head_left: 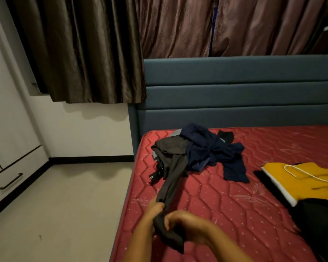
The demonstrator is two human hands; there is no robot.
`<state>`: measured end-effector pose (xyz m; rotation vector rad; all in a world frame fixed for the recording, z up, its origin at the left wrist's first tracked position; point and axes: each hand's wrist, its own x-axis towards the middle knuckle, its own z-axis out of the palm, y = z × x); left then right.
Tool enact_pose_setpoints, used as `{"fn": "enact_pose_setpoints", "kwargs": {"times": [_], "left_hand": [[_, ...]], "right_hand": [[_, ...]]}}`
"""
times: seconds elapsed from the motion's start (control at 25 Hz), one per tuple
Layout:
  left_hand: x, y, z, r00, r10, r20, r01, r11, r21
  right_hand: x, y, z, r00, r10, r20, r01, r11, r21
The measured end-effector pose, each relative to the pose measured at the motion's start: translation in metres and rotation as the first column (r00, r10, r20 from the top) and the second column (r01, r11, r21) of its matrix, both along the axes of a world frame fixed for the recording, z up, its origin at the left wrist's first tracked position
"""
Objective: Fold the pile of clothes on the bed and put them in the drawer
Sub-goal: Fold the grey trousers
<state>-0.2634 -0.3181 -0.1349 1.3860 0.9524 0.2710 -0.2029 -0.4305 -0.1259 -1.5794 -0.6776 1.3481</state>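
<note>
Both your hands are low in the middle of the frame. Your left hand [156, 206] and right hand [182, 222] each have a grip clamped on the near end of a dark grey garment [175, 176]. It stretches up to the pile of clothes [193, 150] at centre frame on the red mattress [235, 214]. A navy piece [233, 167] makes up the pile's right side. The drawer [8, 183] sits closed at the left edge, and a yellow bag [301, 182] lies at the right.

Dim, warm room light from above leaves a soft curtain [83, 53] shadow on the pale wall [83, 140]. Wide-angle distortion tilts the wardrobe [8, 129] at left. The grey garment [174, 178] loses detail in the murk, and the frame edges are slightly soft.
</note>
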Motion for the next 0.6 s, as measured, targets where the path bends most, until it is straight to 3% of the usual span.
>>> {"fn": "enact_pose_setpoints", "kwargs": {"times": [0.08, 0.2, 0.28, 0.36, 0.4, 0.48, 0.52, 0.6], "left_hand": [[-0.033, -0.025, 0.031, 0.992, -0.078, 0.104, 0.083, 0.996, -0.041], [-0.087, -0.072, 0.074, 0.905, -0.35, 0.242, 0.389, 0.911, -0.137], [-0.106, -0.088, 0.077, 0.797, -0.59, 0.133, 0.603, 0.79, -0.108], [-0.119, -0.087, 0.051, 0.74, -0.66, -0.131, 0.663, 0.748, -0.025], [-0.124, -0.086, 0.036, 0.769, -0.597, -0.229, 0.616, 0.788, 0.015], [-0.133, -0.082, 0.016, 0.883, -0.356, -0.307, 0.402, 0.91, 0.1], [-0.138, -0.083, 0.011, 0.922, -0.256, -0.289, 0.301, 0.946, 0.12], [-0.141, -0.092, 0.021, 0.981, -0.107, -0.165, 0.111, 0.994, 0.019]], "right_hand": [[0.014, -0.018, 0.017, 0.971, -0.237, -0.01, 0.237, 0.97, 0.046], [0.026, -0.038, 0.019, 0.885, -0.454, -0.105, 0.458, 0.889, 0.013], [0.017, -0.041, 0.015, 0.836, -0.505, -0.213, 0.528, 0.847, 0.066], [-0.002, -0.043, 0.019, 0.774, -0.584, -0.244, 0.628, 0.757, 0.182], [-0.013, -0.044, 0.023, 0.766, -0.6, -0.232, 0.642, 0.735, 0.217], [-0.033, -0.047, 0.032, 0.826, -0.523, -0.211, 0.563, 0.784, 0.261], [-0.04, -0.048, 0.035, 0.868, -0.466, -0.174, 0.497, 0.816, 0.294], [-0.052, -0.055, 0.045, 0.959, -0.275, -0.073, 0.283, 0.894, 0.348]]}}
